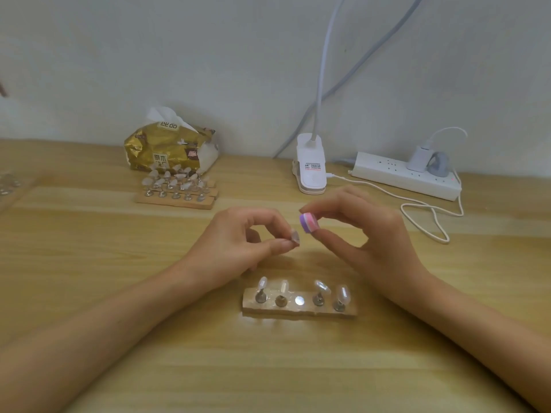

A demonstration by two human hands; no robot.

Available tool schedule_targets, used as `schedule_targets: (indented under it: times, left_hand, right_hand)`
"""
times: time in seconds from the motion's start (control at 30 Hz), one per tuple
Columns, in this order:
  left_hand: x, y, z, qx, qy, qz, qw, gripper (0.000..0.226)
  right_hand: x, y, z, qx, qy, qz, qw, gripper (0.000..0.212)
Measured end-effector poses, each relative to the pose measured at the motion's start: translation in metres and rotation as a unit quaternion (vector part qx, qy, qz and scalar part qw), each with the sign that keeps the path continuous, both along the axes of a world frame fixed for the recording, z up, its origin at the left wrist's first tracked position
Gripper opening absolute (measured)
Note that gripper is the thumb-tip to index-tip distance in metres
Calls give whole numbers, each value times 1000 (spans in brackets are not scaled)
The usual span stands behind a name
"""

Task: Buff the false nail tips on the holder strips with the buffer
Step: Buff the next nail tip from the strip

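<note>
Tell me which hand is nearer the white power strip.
Right. The right hand, pinching the buffer, is in front of the left end of the power strip; the left hand, pinching a nail tip, lies farther left, past the right hand.

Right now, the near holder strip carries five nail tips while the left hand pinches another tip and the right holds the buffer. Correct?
Not quite: the head view shows the near holder strip carrying four nail tips, its middle slot bare. The left hand does pinch a tip and the right hand holds the buffer.
</note>
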State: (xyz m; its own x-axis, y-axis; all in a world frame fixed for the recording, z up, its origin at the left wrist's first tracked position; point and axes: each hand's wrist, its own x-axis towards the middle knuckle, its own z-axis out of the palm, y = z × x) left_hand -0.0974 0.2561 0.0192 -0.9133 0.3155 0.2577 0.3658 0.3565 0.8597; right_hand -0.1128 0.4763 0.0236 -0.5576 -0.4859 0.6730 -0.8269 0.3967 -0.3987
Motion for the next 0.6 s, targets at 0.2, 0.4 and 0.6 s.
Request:
schedule_targets:
  times: [0.2, 0.4, 0.6]
  left_hand:
    - [0, 0, 0, 5, 5, -10, 1000, 10]
    - [-1, -1, -1, 2, 13, -10, 1000, 7]
    - [-2, -2, -1, -3, 20, -17, 1000, 6]
  right_hand:
    - [-2, 1, 0, -9, -27, -14, 999, 18]
    - [-4, 2, -1, 1, -21, -33, 999, 20]
    - [0, 0, -3, 8, -12, -28, 1000, 16]
